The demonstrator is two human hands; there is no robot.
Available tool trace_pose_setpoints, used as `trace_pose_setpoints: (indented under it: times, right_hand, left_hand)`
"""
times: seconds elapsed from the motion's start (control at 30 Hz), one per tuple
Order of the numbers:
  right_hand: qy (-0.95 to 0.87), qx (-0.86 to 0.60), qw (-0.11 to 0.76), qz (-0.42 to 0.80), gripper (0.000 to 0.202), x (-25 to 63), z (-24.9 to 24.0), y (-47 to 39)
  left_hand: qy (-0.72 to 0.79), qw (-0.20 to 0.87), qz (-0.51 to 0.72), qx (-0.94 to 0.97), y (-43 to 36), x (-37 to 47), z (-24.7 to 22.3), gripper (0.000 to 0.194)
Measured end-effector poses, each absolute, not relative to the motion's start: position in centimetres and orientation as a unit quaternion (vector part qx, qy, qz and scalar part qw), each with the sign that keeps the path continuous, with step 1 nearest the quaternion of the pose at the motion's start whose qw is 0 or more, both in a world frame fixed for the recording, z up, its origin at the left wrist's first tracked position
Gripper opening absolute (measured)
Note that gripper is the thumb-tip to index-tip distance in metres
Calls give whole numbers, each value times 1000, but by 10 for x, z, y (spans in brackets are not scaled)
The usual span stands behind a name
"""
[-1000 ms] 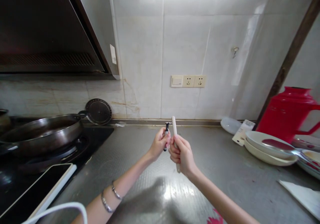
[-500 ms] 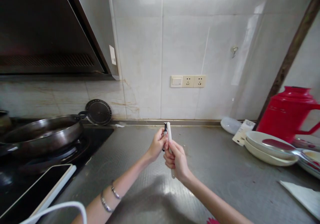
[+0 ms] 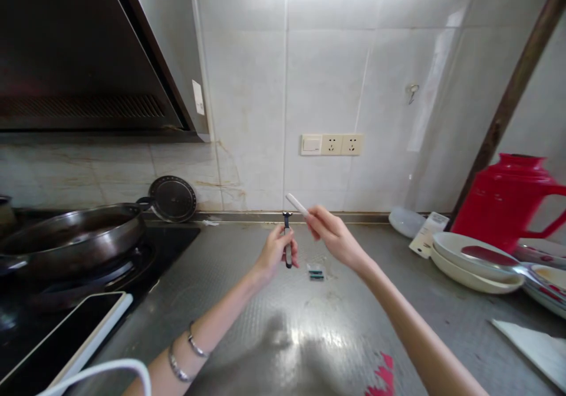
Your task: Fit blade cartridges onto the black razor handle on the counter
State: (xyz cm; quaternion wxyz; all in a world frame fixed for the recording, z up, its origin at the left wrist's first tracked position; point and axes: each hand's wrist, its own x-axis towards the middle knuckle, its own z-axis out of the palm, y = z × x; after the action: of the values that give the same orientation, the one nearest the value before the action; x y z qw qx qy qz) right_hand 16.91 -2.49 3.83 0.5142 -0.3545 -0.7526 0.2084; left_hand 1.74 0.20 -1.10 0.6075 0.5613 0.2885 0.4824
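Note:
My left hand is closed around the handle of a small black and grey razor-like tool, its head pointing up. To the right and slightly higher, my right hand pinches a slim white stick-like object, which tilts up to the left above the tool's head. The two objects are apart. On the metal counter below my right hand lie small dark strips in a clear piece.
A pan sits on the stove at left, with a phone and white cable nearer. Stacked plates and a red jug stand at right. Red scraps lie at the front.
My right hand has moved up and right, taking the white object away from beside the tool and tilting it. The dark strips and more of the red scraps now show.

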Motion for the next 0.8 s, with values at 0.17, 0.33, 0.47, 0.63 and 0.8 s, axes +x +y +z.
trace_pose_setpoints:
  times: [0.17,0.33,0.47,0.63,0.8]
  right_hand:
    - [-800,-431,418,-9,23,198,56,-11]
    - [-838,-418,351,-11,33,206,50,0]
    - [-841,-417,344,-24,39,203,44,6]
    - [-847,-414,332,2,39,200,41,10]
    - [-856,-400,325,19,40,198,36,13]
  left_hand:
    - [312,660,415,542,-3,16,-5,22]
    - [331,699,303,556,-2,14,-6,18]
    - [315,718,248,568,-6,10,-3,23]
    - [314,714,231,581,-10,7,3,21]
    - [298,712,229,593,-10,3,4,23]
